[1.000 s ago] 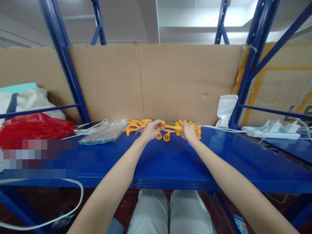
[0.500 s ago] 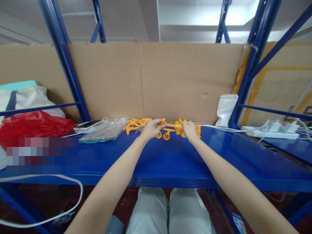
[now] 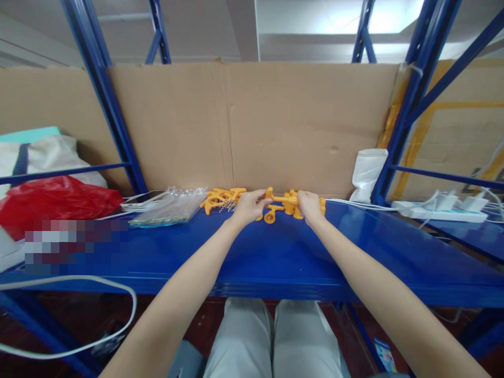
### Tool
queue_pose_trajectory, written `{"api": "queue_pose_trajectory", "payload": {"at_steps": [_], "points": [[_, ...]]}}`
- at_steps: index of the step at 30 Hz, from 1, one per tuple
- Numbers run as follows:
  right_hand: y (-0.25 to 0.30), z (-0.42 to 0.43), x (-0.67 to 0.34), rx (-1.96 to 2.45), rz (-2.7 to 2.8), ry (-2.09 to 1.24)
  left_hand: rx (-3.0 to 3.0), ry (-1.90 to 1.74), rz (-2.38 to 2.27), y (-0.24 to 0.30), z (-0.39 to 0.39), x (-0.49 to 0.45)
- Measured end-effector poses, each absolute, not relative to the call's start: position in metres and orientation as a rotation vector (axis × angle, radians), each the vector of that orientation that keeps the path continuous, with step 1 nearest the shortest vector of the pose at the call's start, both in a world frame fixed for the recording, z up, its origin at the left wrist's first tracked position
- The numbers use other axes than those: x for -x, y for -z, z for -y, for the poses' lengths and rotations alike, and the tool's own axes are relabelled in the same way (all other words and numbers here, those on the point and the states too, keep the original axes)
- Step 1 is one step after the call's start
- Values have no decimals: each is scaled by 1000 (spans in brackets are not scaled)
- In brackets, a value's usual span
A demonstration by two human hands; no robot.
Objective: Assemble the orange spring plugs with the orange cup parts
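Observation:
Near the back of the blue shelf, my left hand (image 3: 250, 206) is closed, thumb and fingers pinching the end piece (image 3: 269, 192) of an orange plastic part. A ridged rod (image 3: 280, 199) runs from that piece toward an orange knobbly plastic body (image 3: 292, 201). My right hand (image 3: 311, 206) is wrapped round the body's right side, which it partly hides. Below the rod rests an orange part with a round cup-like end (image 3: 270, 217). Left of my left hand lies a pile of orange curved plastic pieces (image 3: 221, 198), with a thin metal chain (image 3: 227, 206) beside it.
A clear plastic bag (image 3: 170, 208) of flat things lies on the shelf (image 3: 268, 260) at left, near a red plastic bag (image 3: 59, 205). A white pouch (image 3: 367, 176) leans at the back right. Farther right is a white power strip (image 3: 444, 211) with cables. Cardboard (image 3: 287, 126) stands behind.
My left hand has moved slightly right, and the orange end piece at its fingertips now stands more upright. My right hand stays at the orange body. The view has shifted slightly.

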State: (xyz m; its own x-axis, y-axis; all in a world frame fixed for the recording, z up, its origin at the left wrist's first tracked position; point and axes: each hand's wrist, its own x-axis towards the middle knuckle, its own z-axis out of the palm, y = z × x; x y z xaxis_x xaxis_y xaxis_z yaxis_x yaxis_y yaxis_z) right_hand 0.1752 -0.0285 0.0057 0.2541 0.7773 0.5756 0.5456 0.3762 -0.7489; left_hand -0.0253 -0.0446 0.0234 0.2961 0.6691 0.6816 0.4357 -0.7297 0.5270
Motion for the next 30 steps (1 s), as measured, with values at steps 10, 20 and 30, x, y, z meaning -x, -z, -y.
{"api": "queue_pose_trajectory", "payload": {"at_steps": [10, 20, 30], "points": [[-13, 50, -179, 1225, 1526, 51, -1873, -1101, -824, -22, 36, 34], [-8, 49, -184, 1005, 1643, 289, -1441, -903, -815, -24, 37, 39], [-9, 50, -178, 839, 1627, 280, -1392, -896, -850, -29, 42, 41]]}}
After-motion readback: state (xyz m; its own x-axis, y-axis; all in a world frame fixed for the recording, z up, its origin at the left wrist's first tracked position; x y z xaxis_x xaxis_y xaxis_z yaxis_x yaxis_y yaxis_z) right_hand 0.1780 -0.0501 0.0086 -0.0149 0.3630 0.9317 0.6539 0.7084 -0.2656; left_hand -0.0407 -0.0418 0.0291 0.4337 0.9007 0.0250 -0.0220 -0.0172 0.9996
